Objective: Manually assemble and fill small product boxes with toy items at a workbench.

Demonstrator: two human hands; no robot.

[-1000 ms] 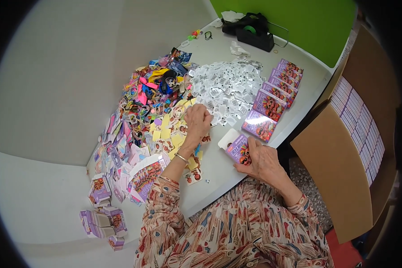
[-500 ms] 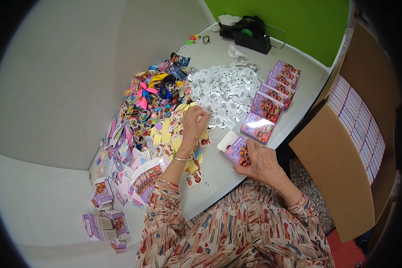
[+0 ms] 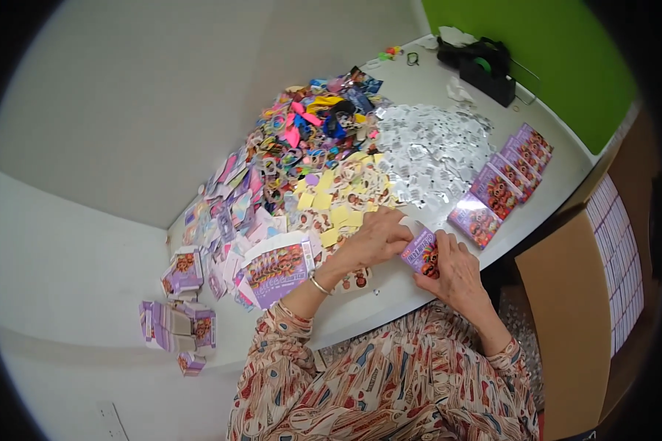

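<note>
In my right hand [image 3: 456, 278] is a small purple cardboard box [image 3: 422, 254] with a colourful character print, gripped near the front edge of the table. Its white end flap stands open on the side toward my left hand [image 3: 375, 239]. The fingers of that hand are pinched together at the open end, and what they hold, if anything, is hidden. Just beyond lie a heap of small silver-white packets [image 3: 434, 154] and a spread of yellow and white picture cards [image 3: 338, 195].
Purple boxes stand in an overlapping row [image 3: 496, 191] at right. A mixed heap of bright trinkets [image 3: 301, 136] lies far left, with flat purple boxes [image 3: 276, 272] nearer. A black tape dispenser [image 3: 493, 81] is at the back. A large carton [image 3: 566, 309] of packed boxes stands right of the table.
My left hand has come from the edge of the silver-white packets to the box's open end. My right hand keeps hold of the box. The whole view has shifted.
</note>
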